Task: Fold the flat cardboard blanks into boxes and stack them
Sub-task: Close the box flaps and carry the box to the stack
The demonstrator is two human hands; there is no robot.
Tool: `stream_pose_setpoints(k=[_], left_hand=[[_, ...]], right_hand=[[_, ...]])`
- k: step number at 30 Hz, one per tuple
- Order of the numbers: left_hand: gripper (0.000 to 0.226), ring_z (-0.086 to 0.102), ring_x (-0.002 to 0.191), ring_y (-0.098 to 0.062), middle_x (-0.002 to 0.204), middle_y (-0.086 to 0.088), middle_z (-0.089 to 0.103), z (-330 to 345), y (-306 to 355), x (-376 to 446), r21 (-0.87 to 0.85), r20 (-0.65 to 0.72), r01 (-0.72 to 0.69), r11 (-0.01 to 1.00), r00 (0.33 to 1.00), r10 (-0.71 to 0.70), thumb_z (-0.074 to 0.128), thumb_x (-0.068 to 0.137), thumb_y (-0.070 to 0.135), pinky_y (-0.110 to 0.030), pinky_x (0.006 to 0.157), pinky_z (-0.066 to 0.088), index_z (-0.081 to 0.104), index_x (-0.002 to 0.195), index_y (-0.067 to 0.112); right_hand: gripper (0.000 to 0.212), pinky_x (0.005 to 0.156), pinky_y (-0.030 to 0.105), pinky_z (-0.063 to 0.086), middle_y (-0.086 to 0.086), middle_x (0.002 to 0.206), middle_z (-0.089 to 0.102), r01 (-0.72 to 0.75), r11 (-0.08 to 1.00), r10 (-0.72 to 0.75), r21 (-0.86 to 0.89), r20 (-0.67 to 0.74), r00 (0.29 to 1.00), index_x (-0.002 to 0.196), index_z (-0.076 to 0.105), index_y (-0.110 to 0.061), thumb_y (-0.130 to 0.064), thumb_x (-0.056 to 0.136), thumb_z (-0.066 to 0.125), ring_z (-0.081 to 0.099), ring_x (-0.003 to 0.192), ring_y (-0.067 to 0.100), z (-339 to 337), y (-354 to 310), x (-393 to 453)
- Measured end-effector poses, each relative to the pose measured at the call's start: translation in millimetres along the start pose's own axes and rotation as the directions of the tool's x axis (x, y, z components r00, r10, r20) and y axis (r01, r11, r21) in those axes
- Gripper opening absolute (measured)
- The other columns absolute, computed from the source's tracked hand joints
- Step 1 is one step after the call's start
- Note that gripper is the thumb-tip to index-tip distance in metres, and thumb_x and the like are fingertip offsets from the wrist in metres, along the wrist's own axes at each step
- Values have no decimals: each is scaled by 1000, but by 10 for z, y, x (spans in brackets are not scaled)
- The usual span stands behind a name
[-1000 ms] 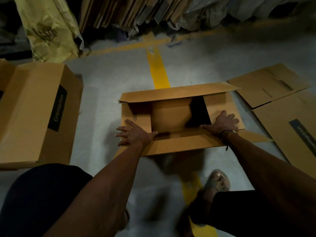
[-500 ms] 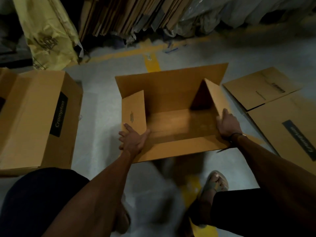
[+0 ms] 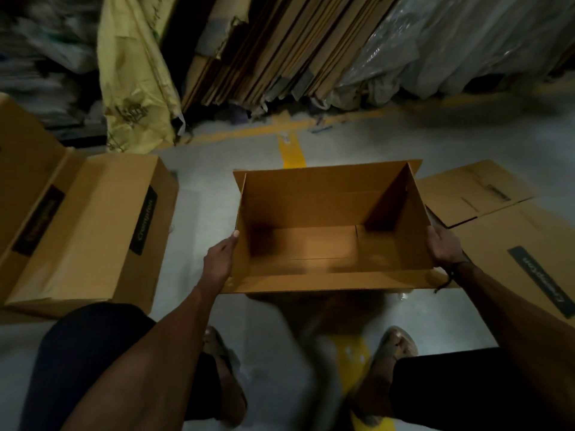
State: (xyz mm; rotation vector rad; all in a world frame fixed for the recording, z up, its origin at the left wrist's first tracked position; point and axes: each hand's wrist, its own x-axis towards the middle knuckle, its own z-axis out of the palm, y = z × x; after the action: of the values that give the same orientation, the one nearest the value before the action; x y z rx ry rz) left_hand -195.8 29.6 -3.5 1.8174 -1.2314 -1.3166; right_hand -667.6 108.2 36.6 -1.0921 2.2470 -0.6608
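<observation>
Counts: 2 hands, left hand (image 3: pixel 219 259) and right hand (image 3: pixel 443 248). 1 open box (image 3: pixel 326 225) between them. 2 folded boxes at left: near one (image 3: pixel 93 225), second one (image 3: pixel 25 169) behind it, partly cut off. 2 flat blanks at right: far blank (image 3: pixel 473 191), near blank (image 3: pixel 529 259). 2 sandalled feet (image 3: pixel 395 343). 1 yellow sack (image 3: pixel 137 73). Leaning cardboard sheets (image 3: pixel 280 48): many, uncountable.

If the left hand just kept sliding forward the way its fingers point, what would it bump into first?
Probably nothing soon: the left hand points along the outside of the open box, over bare floor, toward the leaning cardboard sheets. Depth is hard to judge.
</observation>
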Motion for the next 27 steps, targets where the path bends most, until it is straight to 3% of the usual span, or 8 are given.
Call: stream_pose_setpoints(k=[3, 5, 9, 11, 15, 17, 21, 27], left_hand=[[53, 67, 100, -26, 113, -7, 72, -87, 26, -122, 63, -117, -98, 993, 988, 105, 43, 100, 59, -45, 92, 55, 70, 118, 18], [49, 65, 111, -30, 123, -11, 69, -98, 20, -135, 202, -200, -158, 967, 960, 198, 44, 104, 49, -48, 98, 52, 66, 127, 13], [30, 53, 116, -25, 124, -7, 60, 54, 225, -202, 442, -355, -224, 869, 846, 398, 47, 105, 36, -41, 96, 45, 58, 123, 16], [19, 51, 108, -21, 115, -3, 57, 211, 462, -256, 454, -303, -346, 821, 807, 507, 47, 104, 33, -38, 89, 45, 56, 114, 20], [18, 56, 93, -17, 103, -3, 59, 538, 1094, -432, 164, -68, -528, 833, 837, 543, 51, 104, 34, -31, 77, 45, 59, 103, 18], [28, 61, 94, -19, 104, -6, 63, 692, 1449, -579, -26, 90, -470, 882, 878, 471, 52, 103, 42, -37, 81, 50, 60, 105, 15], [50, 66, 100, -20, 113, 0, 66, 961, 2034, -866, -304, 394, -94, 948, 893, 215, 56, 94, 62, -47, 93, 55, 58, 119, 19], [30, 68, 99, -26, 105, -11, 73, 1015, 2275, -867, -436, 428, 98, 895, 897, 110, 62, 96, 25, -38, 84, 55, 67, 117, 4]], right_hand=[[45, 69, 33, 43, 14, 93, 66, 61, 998, -62, -10, -86, 994, 123, 62, -7, -34, 109, 29, 61, 81, 33, -22, -165, -62], [42, 66, 31, 41, 12, 89, 66, 93, 994, -101, -56, -151, 983, 121, 64, -10, -34, 108, 31, 61, 79, 33, -15, -328, -101], [40, 58, 25, 35, 9, 86, 65, 191, 963, -231, -190, -218, 948, 127, 65, -13, -33, 106, 39, 55, 68, 23, 0, -826, -277], [41, 65, 29, 41, 14, 92, 69, 238, 936, -300, -260, -233, 925, 128, 65, -11, -36, 103, 43, 61, 77, 30, -4, -1075, -386], [49, 64, 35, 51, 15, 90, 71, 334, 898, -409, -287, -262, 874, 123, 66, -8, -43, 98, 44, 63, 76, 31, 54, -1547, -644], [59, 65, 41, 58, 11, 87, 69, 356, 893, -427, -276, -266, 864, 124, 66, -11, -52, 92, 38, 63, 73, 30, 90, -1742, -761], [66, 63, 38, 57, 7, 83, 68, 387, 868, -470, -312, -259, 844, 130, 65, -17, -59, 87, 38, 62, 72, 28, 145, -2063, -1015], [41, 57, 33, 51, -2, 63, 52, 408, 827, -501, -387, -175, 848, 89, 68, -15, -53, 82, 54, 56, 62, 23, 131, -2364, -1275]])
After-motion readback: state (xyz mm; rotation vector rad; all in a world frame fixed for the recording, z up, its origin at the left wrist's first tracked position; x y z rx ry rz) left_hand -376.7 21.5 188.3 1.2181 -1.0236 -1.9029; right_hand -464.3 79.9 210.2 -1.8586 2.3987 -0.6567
